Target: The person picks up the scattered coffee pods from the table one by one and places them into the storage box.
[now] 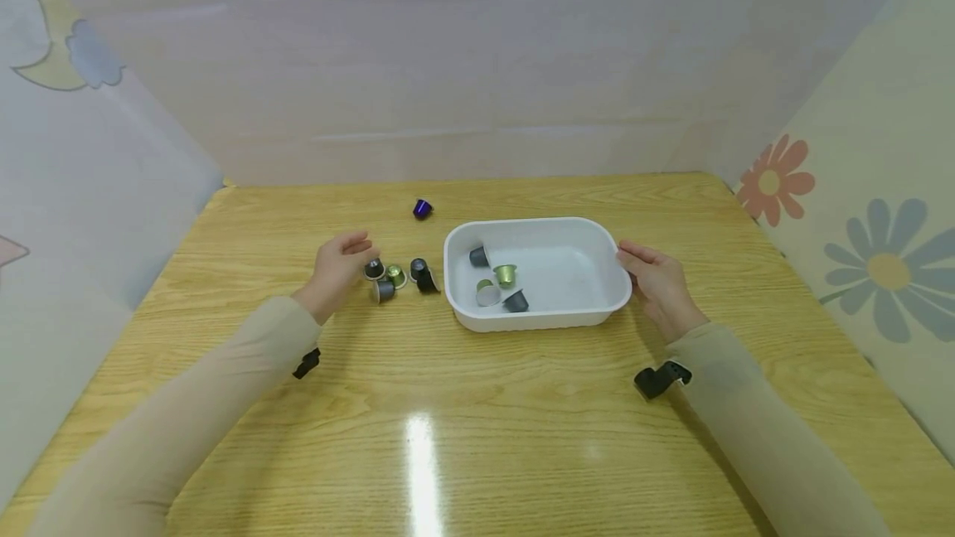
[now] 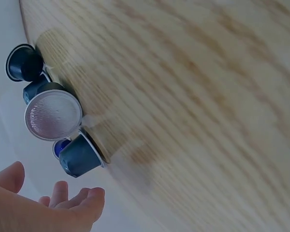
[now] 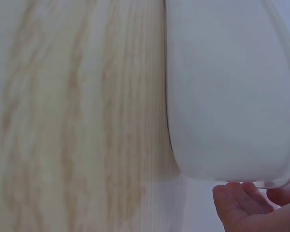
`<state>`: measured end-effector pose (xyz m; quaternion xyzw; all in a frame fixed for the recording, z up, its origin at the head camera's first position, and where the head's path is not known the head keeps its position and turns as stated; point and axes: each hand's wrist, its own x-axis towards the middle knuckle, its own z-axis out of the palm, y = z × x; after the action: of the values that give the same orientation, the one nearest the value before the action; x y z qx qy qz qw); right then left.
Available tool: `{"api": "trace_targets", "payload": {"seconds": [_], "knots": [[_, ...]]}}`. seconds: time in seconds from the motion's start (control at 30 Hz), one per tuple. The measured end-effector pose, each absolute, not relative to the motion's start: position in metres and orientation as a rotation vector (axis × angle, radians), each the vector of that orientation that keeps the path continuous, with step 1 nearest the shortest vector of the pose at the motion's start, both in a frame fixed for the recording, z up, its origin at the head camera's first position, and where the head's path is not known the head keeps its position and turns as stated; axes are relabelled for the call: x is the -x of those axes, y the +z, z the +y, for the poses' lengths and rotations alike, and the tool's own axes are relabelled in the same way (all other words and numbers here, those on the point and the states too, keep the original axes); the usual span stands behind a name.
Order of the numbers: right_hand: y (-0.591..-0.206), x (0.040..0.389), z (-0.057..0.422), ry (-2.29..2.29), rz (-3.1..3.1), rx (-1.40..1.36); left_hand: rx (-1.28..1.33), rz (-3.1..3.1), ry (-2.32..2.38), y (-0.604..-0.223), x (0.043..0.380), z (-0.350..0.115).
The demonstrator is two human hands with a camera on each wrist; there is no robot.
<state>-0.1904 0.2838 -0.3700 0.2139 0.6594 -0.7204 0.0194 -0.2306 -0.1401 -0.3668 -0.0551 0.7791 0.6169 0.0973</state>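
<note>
My left hand (image 1: 339, 272) is beside a cluster of coffee capsules, its fingers loosely bent and apart from them. Among these are a black capsule (image 1: 374, 269), a green capsule (image 1: 396, 275) and a grey capsule (image 1: 384, 292). Seen from the left wrist, a dark teal capsule (image 2: 80, 155) lies just beyond the fingertips, and another capsule shows its foil lid (image 2: 53, 115). At the right end of a white plastic tub (image 1: 537, 320), my right hand (image 1: 660, 284) grips the rim, thumb on top and fingers against the outer wall. Inside lie several capsules, including a green one (image 1: 505, 275).
A dark blue capsule (image 1: 422, 209) lies alone farther back on the wooden table (image 1: 507, 421). Two dark capsules (image 1: 419, 269) sit between the cluster and the tub. Covered walls (image 1: 477, 65) enclose the table's back and sides.
</note>
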Motion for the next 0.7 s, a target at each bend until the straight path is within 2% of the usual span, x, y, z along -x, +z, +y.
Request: {"api": "trace_targets", "payload": {"seconds": [0.7], "knots": [[-0.372,0.193,0.283,-2.185,2.076,-0.704,0.202,2.328,1.709,-0.379,0.234,-0.142]]}}
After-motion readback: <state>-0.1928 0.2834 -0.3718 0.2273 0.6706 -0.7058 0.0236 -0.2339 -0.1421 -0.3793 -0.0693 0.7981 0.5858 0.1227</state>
